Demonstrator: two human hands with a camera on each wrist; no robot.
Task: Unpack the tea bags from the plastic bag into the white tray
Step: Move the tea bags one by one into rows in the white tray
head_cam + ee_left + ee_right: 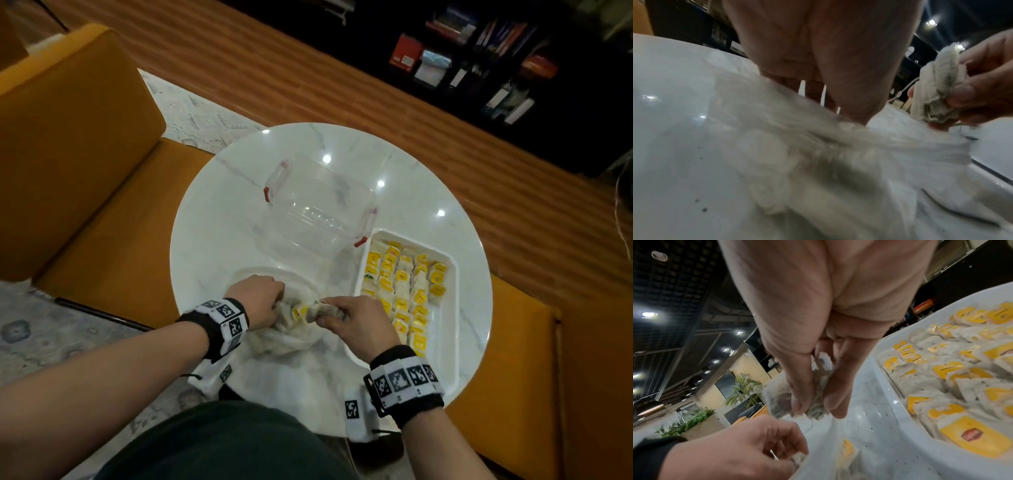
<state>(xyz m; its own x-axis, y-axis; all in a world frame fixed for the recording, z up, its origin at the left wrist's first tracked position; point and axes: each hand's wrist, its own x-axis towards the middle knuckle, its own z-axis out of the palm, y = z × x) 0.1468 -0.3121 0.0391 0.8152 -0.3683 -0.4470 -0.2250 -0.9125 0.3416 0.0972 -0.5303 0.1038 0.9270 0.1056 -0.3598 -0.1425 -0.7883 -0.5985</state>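
two hands work over the plastic bag [274, 346] on the table [219, 212]: my left hand [260, 299] grips its mouth, my right hand [352, 318] pinches a clump of tea bags [937, 91] beside the white tray [445, 322].

A round white marble bench [219, 219] carries a clear lidded box [318, 202] with red clips. Mustard seats [78, 144] flank the bench. A dark bookshelf [479, 58] stands beyond the wood floor [274, 68]; potted plants [744, 391] are farther off.
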